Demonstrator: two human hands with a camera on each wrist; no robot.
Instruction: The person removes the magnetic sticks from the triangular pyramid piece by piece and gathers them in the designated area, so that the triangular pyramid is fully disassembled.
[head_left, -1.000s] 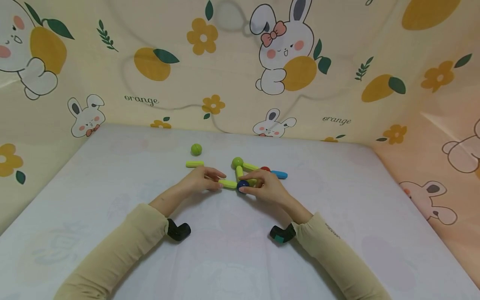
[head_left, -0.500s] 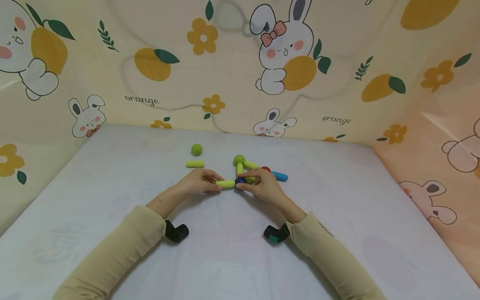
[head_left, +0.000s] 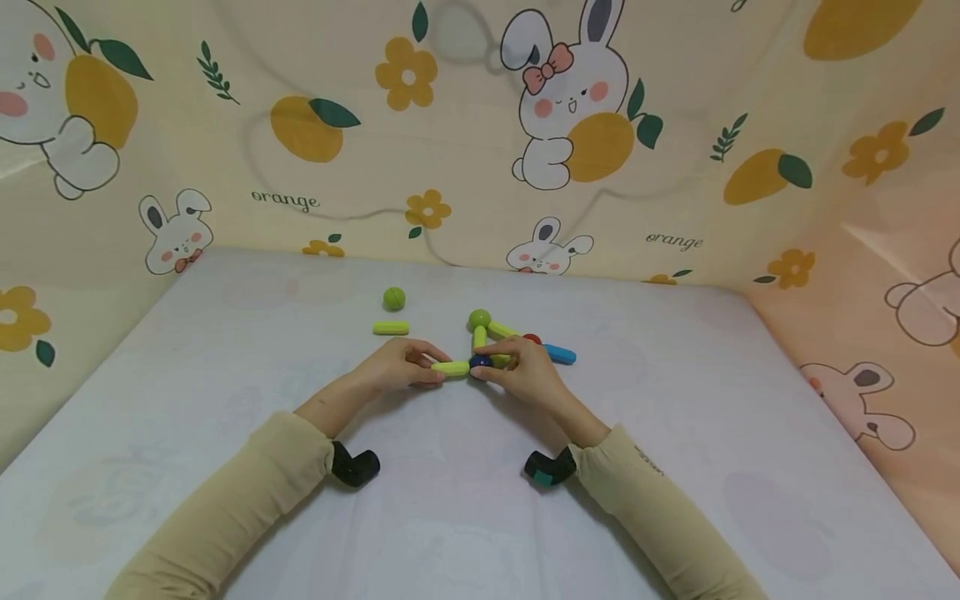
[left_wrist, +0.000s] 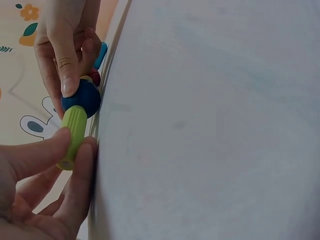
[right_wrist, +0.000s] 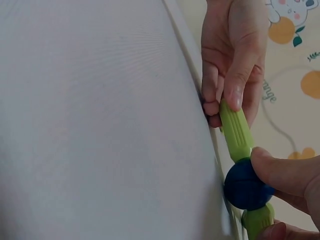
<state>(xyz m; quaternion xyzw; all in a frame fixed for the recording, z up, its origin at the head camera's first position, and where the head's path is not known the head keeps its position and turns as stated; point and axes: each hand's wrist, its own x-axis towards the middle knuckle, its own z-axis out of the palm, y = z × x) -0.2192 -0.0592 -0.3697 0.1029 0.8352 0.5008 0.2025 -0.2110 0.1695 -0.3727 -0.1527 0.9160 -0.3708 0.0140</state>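
My left hand pinches a light green rod between thumb and fingers, near its free end. The rod's other end meets a dark blue ball, which my right hand grips with thumb and fingers. From that ball more green rods run on: one leads back to a green ball, another lies partly under the right hand. A further green rod links the green ball towards a red ball, partly hidden by the right hand. Beside the red ball a blue rod points right.
A loose green ball and a loose green rod lie behind the left hand. All rests on a white-covered table. A printed cloth with rabbits and oranges rises at the back and sides.
Over the last second both hands, with the blue ball and held rod, shifted slightly left, and the attached green ball moved a little. In the last half second almost nothing moved.
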